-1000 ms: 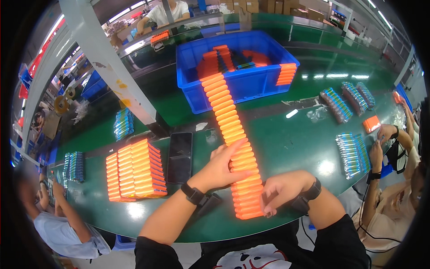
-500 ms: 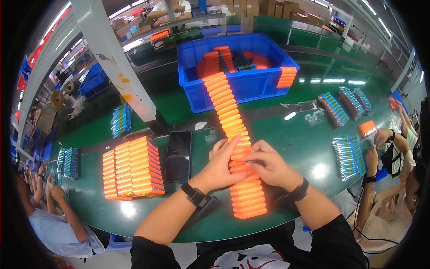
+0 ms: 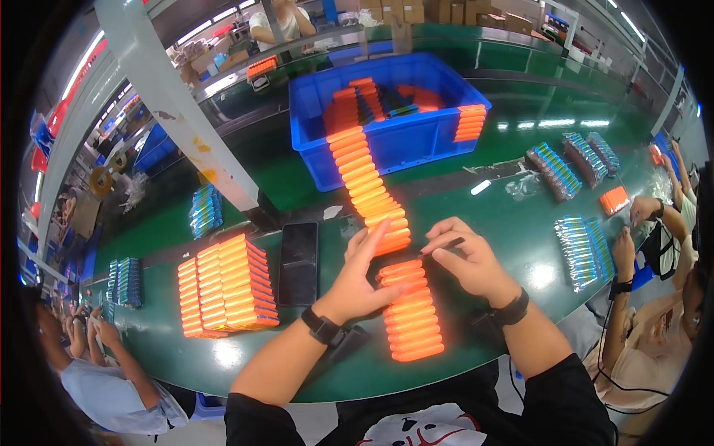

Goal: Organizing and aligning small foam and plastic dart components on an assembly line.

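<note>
A long strip of orange foam darts [image 3: 358,175] slopes from the rim of a blue crate [image 3: 394,152] down to the table in front of me. A gap separates it from a shorter block of orange foam darts [image 3: 411,320] nearer me. My left hand [image 3: 353,279] is spread across both, its fingers against the long strip's lower end and its thumb on the short block. Just right of the gap, my right hand [image 3: 472,260] pinches a small, thin dark tool [image 3: 451,244]; its exact kind does not show.
Stacked orange dart bundles [image 3: 227,286] stand at left beside a black phone [image 3: 299,264]. More orange darts fill the crate. Blue-and-silver packs [image 3: 584,253] lie at right, near a co-worker's hands [image 3: 625,249]. A grey post [image 3: 186,111] rises at left.
The dart strip has come apart into a long upper part and a short lower block. My right hand has lifted away to the right, showing the dark tool. My left thumb and fingers have spread.
</note>
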A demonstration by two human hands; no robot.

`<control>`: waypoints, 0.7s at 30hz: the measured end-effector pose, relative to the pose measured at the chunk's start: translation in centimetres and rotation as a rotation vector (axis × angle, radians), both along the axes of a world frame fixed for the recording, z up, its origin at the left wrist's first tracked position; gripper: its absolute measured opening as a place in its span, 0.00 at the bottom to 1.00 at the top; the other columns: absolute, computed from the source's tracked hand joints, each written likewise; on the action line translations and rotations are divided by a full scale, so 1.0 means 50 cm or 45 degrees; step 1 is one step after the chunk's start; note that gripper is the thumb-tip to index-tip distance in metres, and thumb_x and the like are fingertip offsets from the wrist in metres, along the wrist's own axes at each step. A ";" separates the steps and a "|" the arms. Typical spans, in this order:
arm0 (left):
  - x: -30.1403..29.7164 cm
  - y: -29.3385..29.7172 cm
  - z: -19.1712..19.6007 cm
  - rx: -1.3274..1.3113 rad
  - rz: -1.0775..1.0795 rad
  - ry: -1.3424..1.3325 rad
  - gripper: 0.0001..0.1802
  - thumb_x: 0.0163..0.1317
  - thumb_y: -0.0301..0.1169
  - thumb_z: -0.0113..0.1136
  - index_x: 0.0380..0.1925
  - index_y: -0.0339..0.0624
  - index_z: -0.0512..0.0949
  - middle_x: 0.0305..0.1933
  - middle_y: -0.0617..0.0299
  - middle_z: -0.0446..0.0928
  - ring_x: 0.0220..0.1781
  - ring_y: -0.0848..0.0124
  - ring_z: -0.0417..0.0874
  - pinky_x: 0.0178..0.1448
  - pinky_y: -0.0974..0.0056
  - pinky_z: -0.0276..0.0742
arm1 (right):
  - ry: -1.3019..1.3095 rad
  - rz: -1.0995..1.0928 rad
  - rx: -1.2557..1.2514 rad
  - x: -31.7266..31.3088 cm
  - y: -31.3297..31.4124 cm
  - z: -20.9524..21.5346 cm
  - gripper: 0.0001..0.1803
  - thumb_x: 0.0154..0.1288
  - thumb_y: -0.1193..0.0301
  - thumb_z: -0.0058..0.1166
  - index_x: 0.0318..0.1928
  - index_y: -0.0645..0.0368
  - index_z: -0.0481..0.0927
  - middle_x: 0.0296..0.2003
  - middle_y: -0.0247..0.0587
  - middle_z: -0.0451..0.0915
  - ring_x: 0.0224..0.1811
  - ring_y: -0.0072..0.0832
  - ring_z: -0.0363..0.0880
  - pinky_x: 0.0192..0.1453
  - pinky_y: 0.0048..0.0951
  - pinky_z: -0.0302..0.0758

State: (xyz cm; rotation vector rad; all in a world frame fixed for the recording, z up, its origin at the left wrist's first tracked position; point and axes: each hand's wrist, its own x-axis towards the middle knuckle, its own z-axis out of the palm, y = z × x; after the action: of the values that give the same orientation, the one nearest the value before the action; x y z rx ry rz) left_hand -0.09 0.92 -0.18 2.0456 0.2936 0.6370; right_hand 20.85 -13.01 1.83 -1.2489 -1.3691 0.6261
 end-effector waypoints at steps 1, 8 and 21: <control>-0.002 -0.007 0.011 0.008 -0.008 0.005 0.58 0.53 0.43 0.74 0.79 0.39 0.52 0.76 0.47 0.61 0.81 0.51 0.52 0.81 0.48 0.45 | 0.041 0.034 0.045 0.001 -0.003 0.002 0.07 0.72 0.75 0.57 0.45 0.59 0.86 0.53 0.41 0.75 0.51 0.28 0.76 0.57 0.30 0.74; -0.020 -0.058 0.047 0.272 -0.262 0.040 0.58 0.57 0.48 0.68 0.79 0.35 0.48 0.79 0.47 0.58 0.82 0.51 0.48 0.82 0.49 0.37 | 0.628 0.552 -0.433 -0.006 -0.039 0.042 0.07 0.74 0.74 0.56 0.44 0.63 0.85 0.41 0.38 0.86 0.44 0.22 0.80 0.51 0.27 0.77; -0.004 -0.019 0.011 0.091 0.013 0.431 0.54 0.52 0.41 0.78 0.77 0.44 0.58 0.71 0.48 0.66 0.75 0.51 0.59 0.78 0.50 0.53 | 0.378 1.329 -1.004 0.008 -0.038 0.022 0.10 0.75 0.71 0.55 0.44 0.67 0.83 0.39 0.39 0.86 0.30 0.22 0.83 0.39 0.23 0.78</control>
State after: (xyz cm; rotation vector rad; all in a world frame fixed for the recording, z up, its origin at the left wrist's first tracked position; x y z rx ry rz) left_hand -0.27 -0.02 0.37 2.2193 0.4837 0.3072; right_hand 21.22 -14.89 2.93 -0.8451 -1.5044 2.1379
